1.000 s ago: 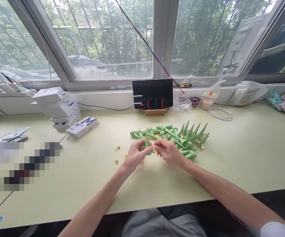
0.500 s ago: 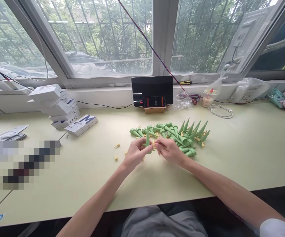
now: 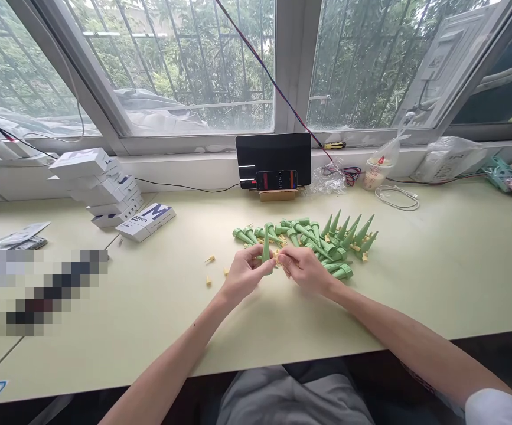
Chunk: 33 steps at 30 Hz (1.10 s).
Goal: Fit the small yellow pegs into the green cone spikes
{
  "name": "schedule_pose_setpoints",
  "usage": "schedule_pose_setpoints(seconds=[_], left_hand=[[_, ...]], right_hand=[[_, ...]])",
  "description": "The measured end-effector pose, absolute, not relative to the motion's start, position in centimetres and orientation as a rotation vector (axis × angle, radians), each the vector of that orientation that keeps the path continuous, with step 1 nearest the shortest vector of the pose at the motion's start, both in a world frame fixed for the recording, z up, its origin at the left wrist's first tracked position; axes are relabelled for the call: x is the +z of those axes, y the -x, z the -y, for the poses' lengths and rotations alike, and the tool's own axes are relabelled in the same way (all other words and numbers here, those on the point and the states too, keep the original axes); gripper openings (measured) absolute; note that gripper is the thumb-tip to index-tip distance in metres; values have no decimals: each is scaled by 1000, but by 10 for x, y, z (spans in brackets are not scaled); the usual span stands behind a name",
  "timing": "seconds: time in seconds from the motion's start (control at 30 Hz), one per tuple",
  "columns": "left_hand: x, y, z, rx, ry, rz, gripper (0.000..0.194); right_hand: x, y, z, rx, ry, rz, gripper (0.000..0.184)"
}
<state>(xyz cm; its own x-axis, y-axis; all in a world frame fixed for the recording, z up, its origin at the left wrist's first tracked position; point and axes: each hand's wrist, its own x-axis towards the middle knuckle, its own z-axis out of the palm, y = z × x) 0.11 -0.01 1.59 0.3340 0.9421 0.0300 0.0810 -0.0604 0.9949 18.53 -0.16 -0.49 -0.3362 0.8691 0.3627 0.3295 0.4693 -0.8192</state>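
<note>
My left hand (image 3: 245, 273) is closed around a green plastic spike (image 3: 266, 245), held upright with its point up. Close beside it, my right hand (image 3: 302, 268) pinches a small yellow plastic piece (image 3: 277, 257) against the spike's side. The fingers partly cover both parts, so I cannot tell how far the yellow piece sits in. Behind my hands lies a pile of green spikes (image 3: 302, 230) with ribbed caps. Several more spikes (image 3: 351, 234) stand points up at the pile's right, with yellow pieces at their sides. A few loose yellow pieces (image 3: 208, 281) lie left of my left hand.
A phone (image 3: 277, 179) leans on a black panel (image 3: 273, 150) at the back. Stacked white boxes (image 3: 105, 189) and a single box (image 3: 146, 222) stand left. A bagged cup (image 3: 376, 172), a coiled white cable (image 3: 397, 199) and plastic bags (image 3: 450, 158) are at the back right.
Both hands keep almost the same place and hold. The right fingers have shifted slightly at the yellow piece, and the view has tilted a little.
</note>
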Motion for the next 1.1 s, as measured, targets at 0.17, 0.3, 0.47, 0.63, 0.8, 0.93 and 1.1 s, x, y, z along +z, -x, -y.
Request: schedule_pose_setpoints(seconds=[0.17,0.3,0.47,0.63,0.8,0.93,1.1], left_hand=[[15,-2,0,961,-1462,-988,29],[13,-1,0,963,-1504,-991,28],[11,0,0,966,-1540,-994,26],[12,-1,1,975,-1557,-1001,25],[13,-2,2,958,-1566,-1022,26],[14,-2,3,964,-1583,-1022,26],[12,-1,2,969,-1600,-1017,27]], right_hand=[[-7,-185,1,831,1007,1884,34],[-8,-185,1,846,1012,1879,35],[-7,-185,1,867,1005,1867,35],[-7,-185,1,899,1004,1852,35],[-10,-186,0,915,996,1847,35],[-12,-186,-1,922,994,1843,35],[-11,-186,-1,930,991,1839,34]])
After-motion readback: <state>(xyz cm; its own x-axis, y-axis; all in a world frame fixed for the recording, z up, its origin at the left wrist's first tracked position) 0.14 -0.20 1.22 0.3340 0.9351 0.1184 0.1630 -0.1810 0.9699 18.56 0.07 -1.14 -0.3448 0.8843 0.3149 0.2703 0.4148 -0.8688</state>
